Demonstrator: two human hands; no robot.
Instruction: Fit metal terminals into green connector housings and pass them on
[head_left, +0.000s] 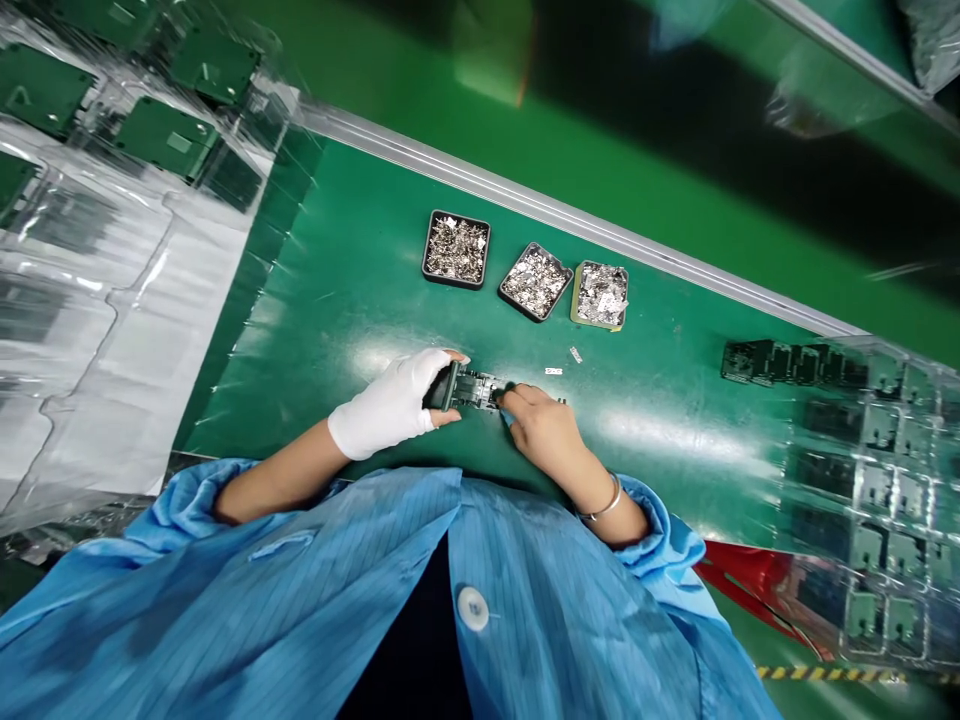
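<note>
My left hand [394,403], in a white fingerless-looking glove, is closed around a dark green plastic housing [452,388]. Metal-coloured inner parts of the housing point to the right. My right hand [545,425] is bare, with a bangle at the wrist. Its fingers are bent and pressed together at the right end of the housing. A bit of blue shows under those fingers, and a small dark tip sticks out beside the knuckles; what they belong to is hidden. Two small metal plates [553,371] lie on the green table just beyond my right hand.
Behind my hands stand a black tray [486,250] of small metal parts, a second tilted tray [502,292], and a yellowish tray [576,305]. Dark housings [739,361] line up at right, beside clear blister trays [847,600]. More plastic trays with green housings [166,138] lie at left.
</note>
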